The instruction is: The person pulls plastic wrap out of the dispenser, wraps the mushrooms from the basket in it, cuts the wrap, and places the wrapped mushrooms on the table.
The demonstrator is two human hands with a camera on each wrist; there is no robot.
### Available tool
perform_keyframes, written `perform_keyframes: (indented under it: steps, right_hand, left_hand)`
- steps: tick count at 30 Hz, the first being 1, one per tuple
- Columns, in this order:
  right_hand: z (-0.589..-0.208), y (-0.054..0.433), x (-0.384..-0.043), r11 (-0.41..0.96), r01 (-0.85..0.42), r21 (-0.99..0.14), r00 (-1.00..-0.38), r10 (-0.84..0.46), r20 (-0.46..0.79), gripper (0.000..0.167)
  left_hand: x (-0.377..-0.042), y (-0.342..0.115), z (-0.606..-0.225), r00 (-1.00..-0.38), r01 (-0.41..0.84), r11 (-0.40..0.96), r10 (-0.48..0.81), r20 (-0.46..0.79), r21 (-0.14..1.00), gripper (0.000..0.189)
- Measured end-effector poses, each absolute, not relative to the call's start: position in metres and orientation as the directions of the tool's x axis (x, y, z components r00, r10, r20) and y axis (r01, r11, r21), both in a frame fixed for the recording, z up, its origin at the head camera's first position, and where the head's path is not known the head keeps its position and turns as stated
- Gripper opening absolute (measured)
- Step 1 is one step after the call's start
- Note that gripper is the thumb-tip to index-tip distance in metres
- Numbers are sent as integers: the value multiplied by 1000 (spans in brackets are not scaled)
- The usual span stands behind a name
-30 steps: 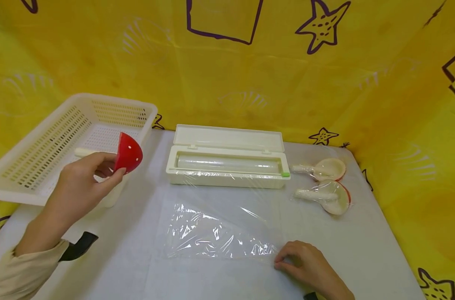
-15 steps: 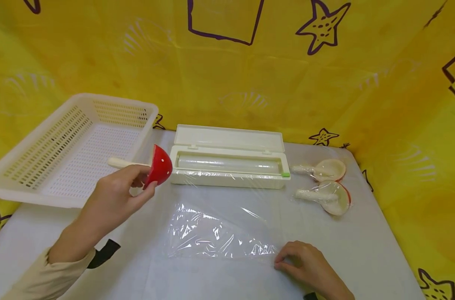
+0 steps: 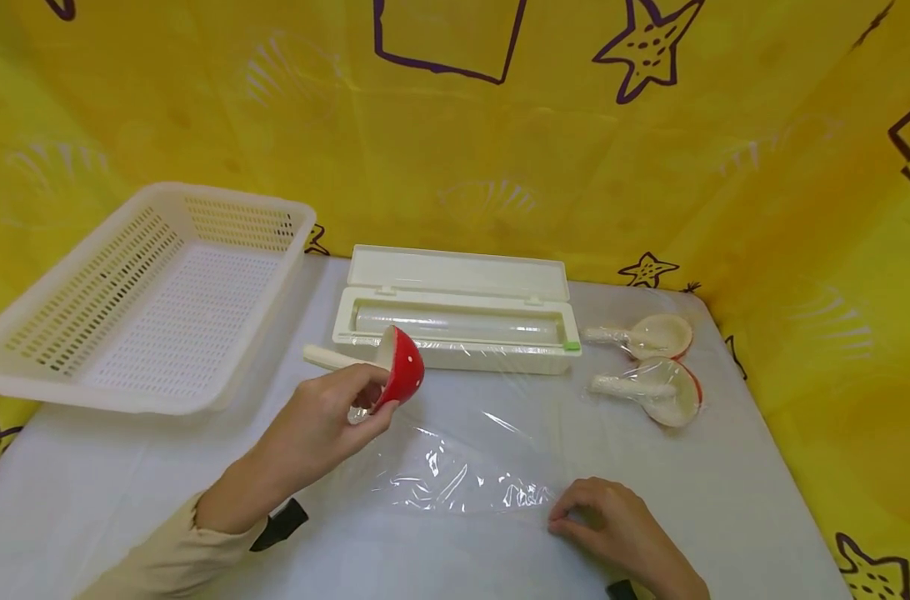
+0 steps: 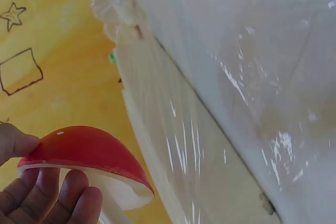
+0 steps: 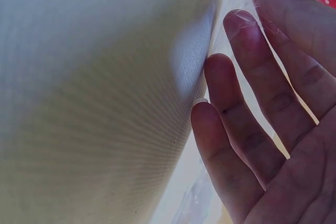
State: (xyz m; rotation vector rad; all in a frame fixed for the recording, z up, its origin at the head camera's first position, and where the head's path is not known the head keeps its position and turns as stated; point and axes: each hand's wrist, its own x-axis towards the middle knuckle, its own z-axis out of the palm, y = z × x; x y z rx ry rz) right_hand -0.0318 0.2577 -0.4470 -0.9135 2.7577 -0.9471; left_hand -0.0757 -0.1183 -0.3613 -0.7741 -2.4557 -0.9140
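In the head view my left hand [image 3: 316, 429] holds a ladle [image 3: 406, 367] by its bowl rim, above the left part of a sheet of plastic wrap [image 3: 470, 471]. The ladle's bowl is red with white dots outside and cream inside; its pale handle points left. The left wrist view shows the thumb on the red bowl [image 4: 86, 148] and the fingers under its rim. My right hand [image 3: 612, 529] pinches the wrap's near right corner between thumb and index finger. In the right wrist view the other fingers [image 5: 249, 85] lie loosely bent, with film at the tips.
A white wrap dispenser [image 3: 455, 358], lid raised, holds the roll [image 3: 455, 323] the sheet comes from. Two film-wrapped ladles, the far one [image 3: 661, 336] and the near one [image 3: 672, 398], lie to its right. A white perforated basket [image 3: 222, 400] stands left. Yellow cloth [image 3: 455, 125] hangs behind.
My left hand has carried the ladle rightward and nearer, from over the basket to over the wrap's left part. The right hand stays at the wrap's corner.
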Motion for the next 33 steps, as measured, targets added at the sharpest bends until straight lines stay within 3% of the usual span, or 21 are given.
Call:
perform_keyframes:
  steps: [14,24,28,33]
  right_hand:
    - [-447,258,-33,635,-501,-587,-824,-558,99,15]
    - [-440,258,-37,705,-325,-630,-844,-517,-143,7]
    - [-441,259,-37,712,-325,-623,-847,-512,-144,6]
    - [-443,259,-35,673,-388,-629,-841,-538,-57,8]
  left_hand:
    - [-70,-62,-388,-830,557,536,343,440,634,20]
    - [-71,-33,-397,-857,515,526,342,386,677,16]
    - [-76,-29,-406,-865,498,515,349,360,698,16]
    - [-82,-29,-417,-903,403,503,356,242,765,16]
